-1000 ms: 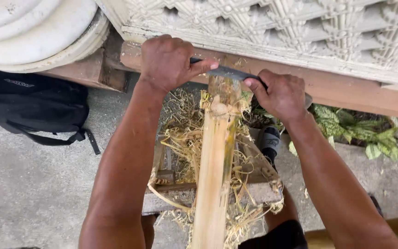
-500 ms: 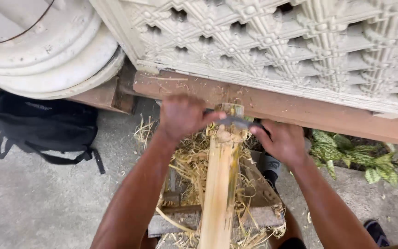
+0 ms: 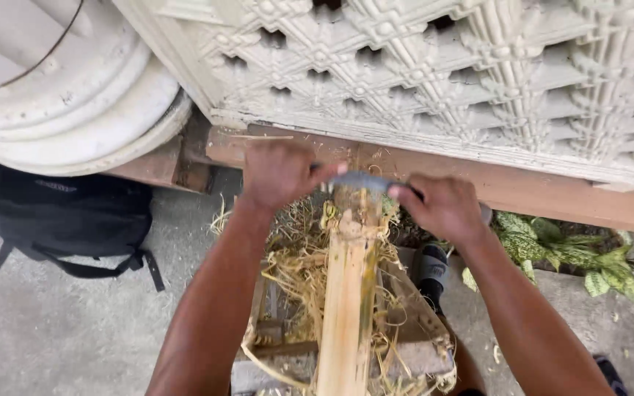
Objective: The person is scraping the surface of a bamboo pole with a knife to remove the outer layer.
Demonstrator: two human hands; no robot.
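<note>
- Nearest you, the pale bamboo pole [image 3: 346, 308] leaves the bottom edge of the view, so its near end is cut off; your forearms come in from the same edge.
- The pole's long axis runs straight away from you, from the bottom centre up toward the wall, and its far end points at the carved screen.
- It lies over a low wooden stand [image 3: 412, 345], which is half buried under dry yellow shavings [image 3: 299, 268]; how the stand is built is hard to make out.
- At the pole's far end, a blade [image 3: 361, 181] lies crosswise on the wood, at right angles to the pole.
- Your left hand [image 3: 280, 172] is closed on the blade's left end and your right hand [image 3: 442, 207] on its right end; the hands sit apart, one on each side of the pole. The fists hide the grips.
- A dark sandal [image 3: 428, 270] shows just right of the pole, partly covered by your right arm.
- A black backpack [image 3: 60, 220] lies on the concrete floor [image 3: 53, 330] to the left.
- Green leaves [image 3: 596, 260] grow at the right, below a reddish wooden beam [image 3: 552, 194].
- Farthest stand the white carved screen [image 3: 434, 73] and a round white column base [image 3: 60, 88], both cut off at the top.
</note>
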